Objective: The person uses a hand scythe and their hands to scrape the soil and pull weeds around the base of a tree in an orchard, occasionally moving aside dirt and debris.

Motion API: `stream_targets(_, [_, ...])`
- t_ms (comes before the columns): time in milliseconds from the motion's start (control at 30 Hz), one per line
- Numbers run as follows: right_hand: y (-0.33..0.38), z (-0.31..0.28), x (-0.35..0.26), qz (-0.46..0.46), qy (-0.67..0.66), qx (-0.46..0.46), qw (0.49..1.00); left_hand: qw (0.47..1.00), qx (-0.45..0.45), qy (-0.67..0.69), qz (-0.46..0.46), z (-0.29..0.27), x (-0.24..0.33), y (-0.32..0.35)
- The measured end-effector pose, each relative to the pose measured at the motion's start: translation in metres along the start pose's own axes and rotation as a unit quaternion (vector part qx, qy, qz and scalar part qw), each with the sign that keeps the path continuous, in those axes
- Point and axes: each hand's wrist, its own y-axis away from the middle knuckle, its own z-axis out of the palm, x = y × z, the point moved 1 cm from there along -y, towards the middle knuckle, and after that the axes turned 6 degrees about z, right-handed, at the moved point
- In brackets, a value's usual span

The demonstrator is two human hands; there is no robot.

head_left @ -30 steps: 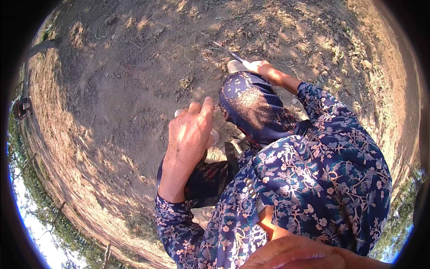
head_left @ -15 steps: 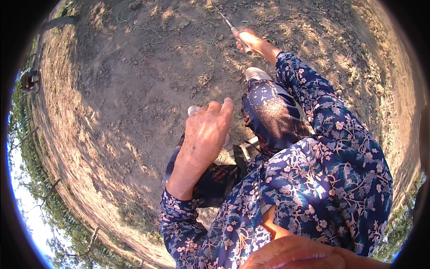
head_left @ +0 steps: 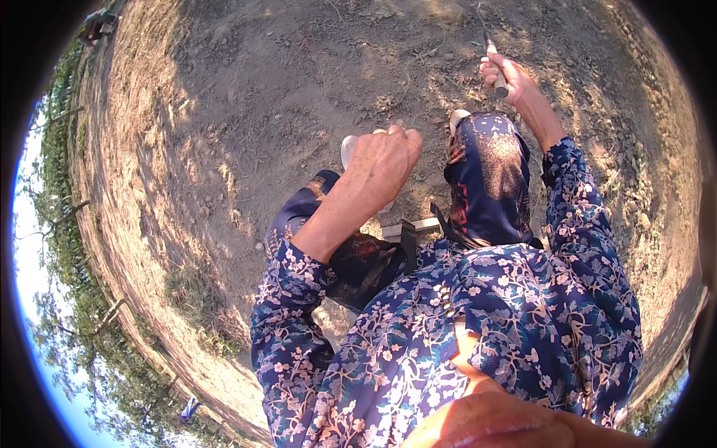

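My right hand (head_left: 508, 78) is stretched out ahead over the soil and wraps round the pale handle of a hand tool (head_left: 491, 49). A thin metal shank runs from the handle toward the upper edge of the view; its working end is too faint to make out. Closer to me, my left hand (head_left: 385, 160) hangs between my knees with its back turned up. Its fingers are curled in, and whatever they may hold is hidden beneath. Beside that hand the tip of a whitish shoe (head_left: 347, 149) shows.
Dry brown soil (head_left: 291, 97) with clods and straw spreads ahead. My bent right knee (head_left: 489, 172) is close to the right arm. A pale bar (head_left: 418, 227) with black straps lies between my thighs. Leafy trees (head_left: 82, 336) line the left rim; a blurred figure (head_left: 97, 28) stands far off.
The view has turned, so my legs appear farther right. My left hand has moved up and right in the picture. The right hand, still gripping the tool, appears farther right.
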Motion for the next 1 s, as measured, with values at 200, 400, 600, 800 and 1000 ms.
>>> stream_targets(200, [0.045, 0.096, -0.009, 0.085, -0.129, -0.229, 0.961, 0.991, -0.027, 0.122, -0.046, 0.120, 0.016, 0.032])
stream_targets(400, [0.079, 0.194, 0.083, 0.129, -0.121, -0.332, 0.926, 0.924, -0.145, 0.347, -0.072, 0.267, 0.051, 0.062])
stream_targets(600, [0.086, 0.221, 0.165, 0.250, -0.123, -0.300, 0.912, 0.647, -0.189, 0.724, -0.149, 0.358, 0.081, 0.075])
stream_targets(800, [0.053, 0.182, 0.179, 0.308, -0.144, -0.130, 0.931, 0.603, -0.212, 0.759, -0.127, 0.362, 0.127, 0.075])
stream_targets(1000, [0.016, 0.177, 0.154, 0.249, -0.052, -0.047, 0.966, 0.571, -0.192, 0.788, -0.127, 0.350, 0.117, 0.069])
